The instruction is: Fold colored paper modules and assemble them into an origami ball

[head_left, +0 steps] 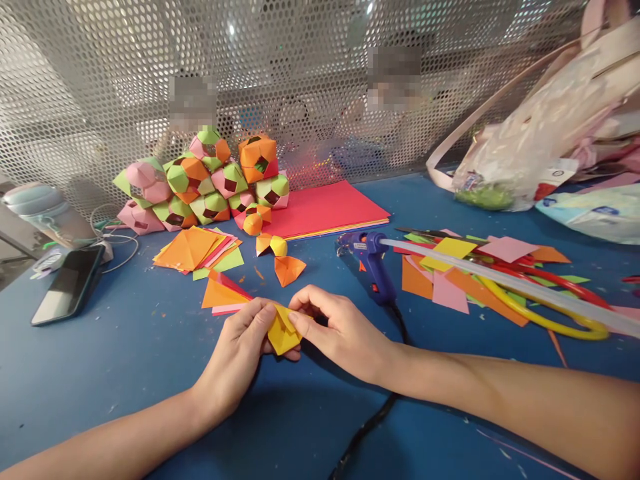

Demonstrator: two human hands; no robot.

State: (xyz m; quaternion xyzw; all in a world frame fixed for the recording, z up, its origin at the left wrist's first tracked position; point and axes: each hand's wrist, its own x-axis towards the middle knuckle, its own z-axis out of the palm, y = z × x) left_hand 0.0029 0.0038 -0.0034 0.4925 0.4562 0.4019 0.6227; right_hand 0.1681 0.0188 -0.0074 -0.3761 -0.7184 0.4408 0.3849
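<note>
Between my two hands is a small folded piece of yellow paper, held just above the blue table. My left hand grips its left side, thumb on top and fingers beneath. My right hand pinches its right edge between thumb and fingers. Right beyond my left hand lie loose orange and pink paper squares. Farther back sit a folded orange paper piece and a small orange and yellow paper piece.
Folded paper balls are stacked before a perforated metal screen. A blue glue gun, its cord trailing forward, and scissors among paper scraps lie right. Red sheets, a phone and a cup stand around. Two people are behind the screen.
</note>
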